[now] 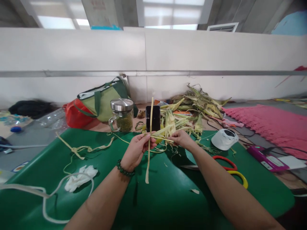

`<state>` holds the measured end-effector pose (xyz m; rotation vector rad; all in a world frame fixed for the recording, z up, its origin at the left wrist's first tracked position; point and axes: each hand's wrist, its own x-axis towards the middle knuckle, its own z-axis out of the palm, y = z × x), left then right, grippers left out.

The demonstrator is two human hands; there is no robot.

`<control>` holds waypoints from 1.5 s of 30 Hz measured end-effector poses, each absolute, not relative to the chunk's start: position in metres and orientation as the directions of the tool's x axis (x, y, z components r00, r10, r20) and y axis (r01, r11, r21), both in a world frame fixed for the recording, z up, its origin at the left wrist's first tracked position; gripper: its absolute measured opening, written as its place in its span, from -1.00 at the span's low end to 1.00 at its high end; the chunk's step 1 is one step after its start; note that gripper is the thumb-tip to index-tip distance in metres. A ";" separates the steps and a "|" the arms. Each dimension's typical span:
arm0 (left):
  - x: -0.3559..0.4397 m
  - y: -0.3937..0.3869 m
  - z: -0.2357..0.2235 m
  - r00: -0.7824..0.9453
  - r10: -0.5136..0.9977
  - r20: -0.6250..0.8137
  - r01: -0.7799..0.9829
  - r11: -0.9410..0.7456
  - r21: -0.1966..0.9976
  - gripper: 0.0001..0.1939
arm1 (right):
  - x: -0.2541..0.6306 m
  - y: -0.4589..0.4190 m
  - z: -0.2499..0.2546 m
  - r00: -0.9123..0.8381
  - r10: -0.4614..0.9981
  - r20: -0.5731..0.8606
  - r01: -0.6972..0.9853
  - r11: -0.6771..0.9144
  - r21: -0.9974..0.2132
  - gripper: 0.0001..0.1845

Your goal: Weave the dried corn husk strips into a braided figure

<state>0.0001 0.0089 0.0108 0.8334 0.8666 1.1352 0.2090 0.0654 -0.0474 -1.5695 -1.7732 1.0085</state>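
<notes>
My left hand (137, 150), with a dark bead bracelet on the wrist, is closed in a pinch on a long pale corn-husk strip (149, 159) that stands upright and hangs below the fingers. My right hand (181, 139) is closed on thin crosswise husk strips (163, 138) that meet the upright one between the two hands. Both hands hover over a green mat (153, 195). A black phone (153, 117) stands upright just behind the hands.
A pile of corn husks (196, 105) lies behind right. A glass jar with a metal lid (122, 115), a green bag (103, 97), scissors with red and yellow handles (230, 167), a white round device (224, 139), crumpled tissue (80, 177), loose husk strips (81, 148) and a pink cloth (271, 124) surround the mat.
</notes>
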 end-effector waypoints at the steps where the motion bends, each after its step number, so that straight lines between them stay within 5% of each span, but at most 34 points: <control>1: 0.000 0.009 0.011 0.197 0.969 -0.148 -0.394 0.216 0.893 -0.88 | 0.208 0.065 -0.047 -0.157 0.984 -0.079 0.544 0.020 -0.839 -0.63; 11: 0.003 0.009 0.010 0.199 0.956 -0.217 -0.328 0.273 0.904 -0.88 | 0.202 0.058 -0.037 -0.101 0.971 -0.215 0.471 -0.144 -0.871 -0.66; 45: 0.003 0.006 0.012 0.279 0.933 -0.230 -0.313 0.314 0.896 -0.87 | 0.212 0.077 -0.072 -0.146 0.972 -0.184 0.561 -0.072 -0.825 -0.67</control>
